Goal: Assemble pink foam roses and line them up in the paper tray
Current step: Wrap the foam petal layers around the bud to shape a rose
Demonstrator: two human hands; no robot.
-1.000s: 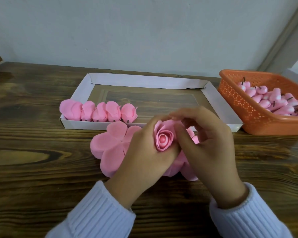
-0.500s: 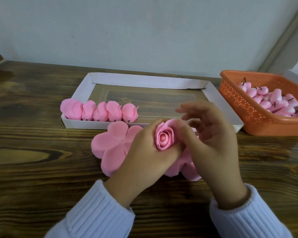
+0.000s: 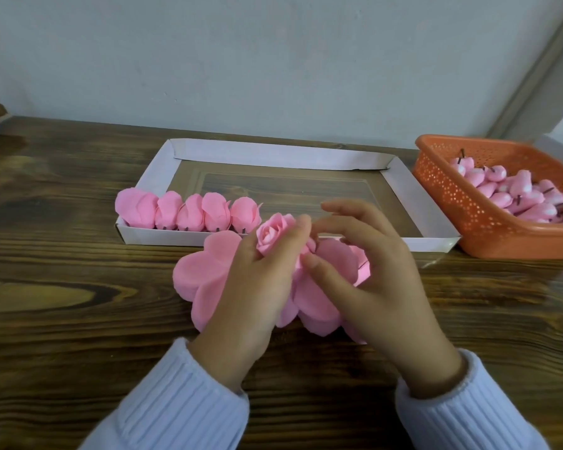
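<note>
The wooden worktop point(image 3: 62, 303) carries the paper tray point(image 3: 273, 154) at the far middle. Five finished roses point(image 3: 189, 212) are lined along the tray's near-left wall. An orange basket point(image 3: 452, 203) of pink buds point(image 3: 514, 196) stands to the tray's right. A stack of petal sheets point(image 3: 202, 274) lies just near of the tray. Above the stack the left hand point(image 3: 254, 287) grips the rose point(image 3: 272, 233) being built, fingers curled round its lower half. The right hand point(image 3: 364, 277) sits at the rose's right flank, thumb and forefinger close to the outer petals; I cannot tell whether they pinch one.

The foam looks feather-light, soft and easily creased. I judge it best held low at the base with gentle pressure, not by the petal edges.

The left hand hides the rose's base and any stem. Both hands cover much of the petal stack, and the basket's right end is cut off.
</note>
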